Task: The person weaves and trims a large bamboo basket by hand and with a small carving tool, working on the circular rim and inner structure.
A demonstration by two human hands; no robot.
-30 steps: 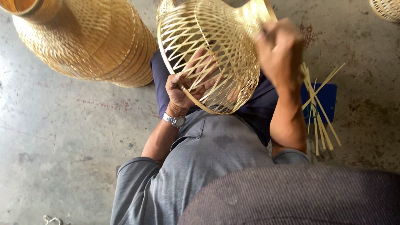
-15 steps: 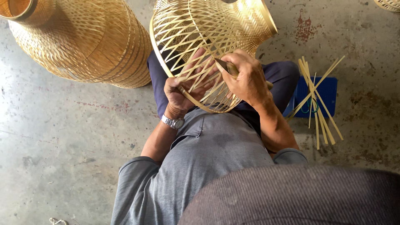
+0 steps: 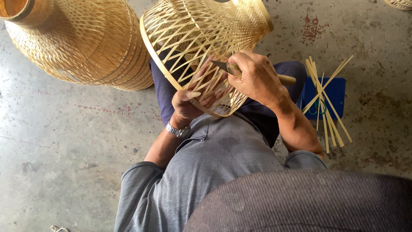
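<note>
Basket (image 3: 206, 38) of pale split bamboo, open diamond lattice, bell-shaped, resting on lap | left hand (image 3: 191, 103) curled inside its rim, thumb over edge | right hand (image 3: 257, 79) fingers closed round wooden-handled knife (image 3: 234, 68), blade against lattice | one larger finished woven basket (image 3: 81, 43) beside | loose bamboo strips (image 3: 326, 103), roughly ten, across blue stool (image 3: 334, 92) | rough concrete floor (image 3: 64, 141)

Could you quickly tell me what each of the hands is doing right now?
Left hand: closed on the basket rim.
Right hand: closed on a knife.
</note>
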